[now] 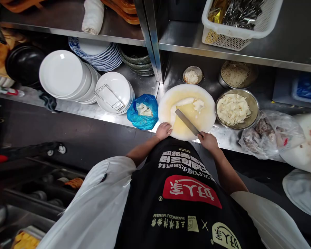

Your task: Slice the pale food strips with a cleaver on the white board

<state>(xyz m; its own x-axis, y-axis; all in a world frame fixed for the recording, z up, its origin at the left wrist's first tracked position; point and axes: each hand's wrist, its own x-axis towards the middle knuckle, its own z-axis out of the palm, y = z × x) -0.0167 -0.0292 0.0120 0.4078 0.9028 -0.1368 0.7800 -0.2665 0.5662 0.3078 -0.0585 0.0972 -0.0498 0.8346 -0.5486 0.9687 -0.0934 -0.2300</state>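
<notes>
A round white cutting board [208, 119] with a yellowed middle lies on the steel counter before me. My right hand [208, 141] grips the handle of a cleaver [188, 121], whose blade slants across the board toward the upper left. Left of the blade, a long pale strip of food [173, 116] runs along the board and bends at the top. At the board's near left edge rests my left hand [164, 130], fingers slightly bent beside the strip's lower end; whether they touch it I cannot tell. Small white pieces [198, 104] lie near the board's upper right.
A steel bowl of pale slices [233, 109] stands right of the board, with a blue plastic bag [142, 112] to the left. Behind are a small bowl [192, 75] and a bowl of shreds [234, 73]. White plates [60, 73] are stacked farther left. A steel shelf [223, 54] overhangs the back.
</notes>
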